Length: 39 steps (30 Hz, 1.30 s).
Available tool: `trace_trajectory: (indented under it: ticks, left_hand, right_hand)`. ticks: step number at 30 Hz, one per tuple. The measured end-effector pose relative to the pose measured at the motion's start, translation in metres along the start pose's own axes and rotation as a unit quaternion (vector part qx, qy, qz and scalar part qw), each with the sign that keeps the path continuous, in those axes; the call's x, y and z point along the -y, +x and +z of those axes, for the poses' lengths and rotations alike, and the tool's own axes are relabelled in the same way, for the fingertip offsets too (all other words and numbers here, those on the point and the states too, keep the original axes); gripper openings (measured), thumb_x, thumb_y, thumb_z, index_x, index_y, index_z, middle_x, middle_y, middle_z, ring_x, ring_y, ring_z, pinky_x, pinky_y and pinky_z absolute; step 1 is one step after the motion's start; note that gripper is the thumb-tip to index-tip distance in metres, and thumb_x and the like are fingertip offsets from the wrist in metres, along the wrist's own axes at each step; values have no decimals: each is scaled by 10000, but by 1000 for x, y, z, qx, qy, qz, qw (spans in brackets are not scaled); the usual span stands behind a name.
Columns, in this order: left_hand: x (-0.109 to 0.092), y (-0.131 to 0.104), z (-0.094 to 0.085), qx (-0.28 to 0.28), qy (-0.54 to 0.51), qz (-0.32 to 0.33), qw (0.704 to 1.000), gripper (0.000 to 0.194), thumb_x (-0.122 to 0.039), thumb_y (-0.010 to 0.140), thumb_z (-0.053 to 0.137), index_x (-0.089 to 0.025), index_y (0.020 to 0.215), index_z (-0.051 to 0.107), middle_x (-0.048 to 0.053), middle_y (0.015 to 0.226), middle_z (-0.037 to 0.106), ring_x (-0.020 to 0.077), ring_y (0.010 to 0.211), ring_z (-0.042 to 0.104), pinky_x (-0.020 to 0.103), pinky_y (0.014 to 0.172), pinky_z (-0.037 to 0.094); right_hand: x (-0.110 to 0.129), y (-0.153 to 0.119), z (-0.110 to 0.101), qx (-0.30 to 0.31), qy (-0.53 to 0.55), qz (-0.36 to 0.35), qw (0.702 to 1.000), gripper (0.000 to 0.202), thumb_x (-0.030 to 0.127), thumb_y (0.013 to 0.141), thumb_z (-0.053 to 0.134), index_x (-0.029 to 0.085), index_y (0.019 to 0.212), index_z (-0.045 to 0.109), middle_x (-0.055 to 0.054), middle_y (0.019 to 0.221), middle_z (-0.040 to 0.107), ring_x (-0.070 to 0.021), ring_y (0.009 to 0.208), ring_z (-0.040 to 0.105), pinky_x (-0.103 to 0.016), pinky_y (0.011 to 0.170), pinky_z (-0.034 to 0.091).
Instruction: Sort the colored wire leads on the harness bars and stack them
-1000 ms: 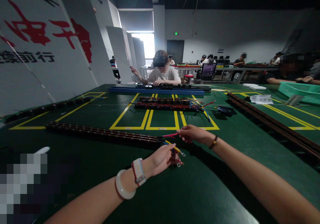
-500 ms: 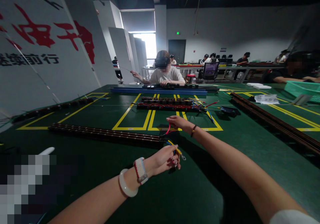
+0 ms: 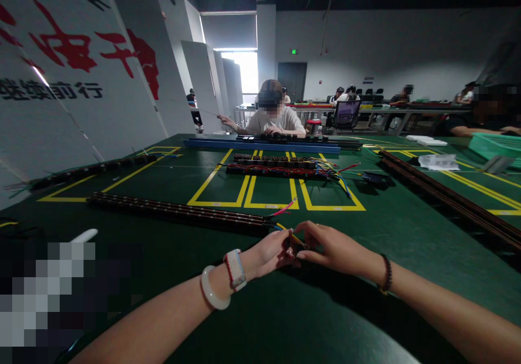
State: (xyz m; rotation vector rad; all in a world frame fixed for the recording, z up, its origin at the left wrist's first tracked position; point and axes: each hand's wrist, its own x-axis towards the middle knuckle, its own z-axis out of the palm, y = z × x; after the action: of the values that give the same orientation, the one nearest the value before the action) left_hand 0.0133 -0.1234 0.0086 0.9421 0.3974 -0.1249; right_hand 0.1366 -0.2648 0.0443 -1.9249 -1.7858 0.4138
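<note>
My left hand (image 3: 277, 249) is closed on a yellow wire (image 3: 300, 241) and a blue wire (image 3: 279, 227) at the right end of a long dark cable strip (image 3: 179, 210). My right hand (image 3: 334, 246) meets it from the right. Its thumb and forefinger are apart around the tip of the yellow wire, with no clear grip on it. Red wires (image 3: 285, 210) with a metal terminal stick up loose from the same end of the strip, behind my hands.
Several wired strips (image 3: 280, 170) lie farther back inside yellow tape outlines. Long brown strips (image 3: 448, 201) run along the right. A co-worker (image 3: 272, 115) sits across the green table (image 3: 228, 288) behind a blue rail (image 3: 260, 146). A green basket (image 3: 499, 146) stands at far right.
My right hand has let go of the red wires and come down toward me, beside my left hand. My left hand keeps its hold. The view has shifted slightly.
</note>
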Motion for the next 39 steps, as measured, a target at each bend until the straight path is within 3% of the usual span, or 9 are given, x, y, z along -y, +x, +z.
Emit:
trace_trajectory:
  ticks: [4,7,12,16,22,26,30,35,39]
  left_hand:
    - [1,-3,1,-17,-18,10,1000,299,-386,913,392,-133,832,532,16,659,537,124,573,521,306,670,458]
    - [3,-6,0,-2,-47,27,999,353,-375,916,296,-126,810,522,33,646,533,153,596,548,356,739,466]
    - [5,-4,2,-32,-14,28,999,361,-328,933,244,-144,755,498,18,607,503,137,559,517,352,727,465]
    - [3,-1,2,-55,49,10,997,373,-348,946,277,-163,678,458,-27,528,432,97,468,417,328,655,461]
    - [4,-1,0,-31,62,35,997,361,-468,886,437,-193,655,403,-79,479,330,71,419,323,282,568,418]
    - [7,0,-2,-30,72,48,996,386,-516,857,469,-194,658,395,-84,491,327,67,428,321,273,552,397]
    - [7,4,-4,-41,58,23,997,356,-447,898,416,-193,650,388,-87,473,318,65,407,310,276,549,399]
    - [7,3,-2,-48,35,19,998,332,-381,928,371,-175,673,419,-66,489,376,74,421,383,301,603,448]
    - [9,-5,4,-63,-3,49,997,165,-228,936,354,-158,819,446,5,658,537,126,588,567,369,741,486]
  right_hand:
    - [-4,3,10,-78,9,-62,995,244,322,931,449,201,1066,613,-75,977,634,-161,853,590,-271,748,458]
    - [-12,11,7,-135,51,-48,988,250,348,918,482,192,1022,647,-73,920,655,-164,825,603,-278,743,464]
    - [-11,27,-2,-143,97,-17,985,328,412,927,451,177,981,672,-77,876,656,-146,711,586,-259,652,453]
    - [3,52,-17,-125,22,-88,988,313,400,921,481,165,878,683,-65,817,639,-145,741,567,-242,648,405]
    - [37,106,-32,-56,-38,-171,983,317,327,916,504,123,743,675,-52,734,614,-117,684,529,-225,628,354]
    - [51,138,-26,-12,-58,-121,991,260,255,871,555,115,707,701,-25,639,600,-85,568,463,-222,555,301]
    - [44,160,-24,41,-8,-74,996,290,307,865,552,105,765,734,-2,574,569,-74,511,395,-222,515,277]
    - [36,150,-43,110,39,-143,983,386,444,866,527,122,873,739,2,650,596,-80,559,423,-214,565,328]
    - [17,119,-57,53,88,-95,990,528,543,926,348,158,1031,695,-9,707,587,-97,611,471,-218,594,369]
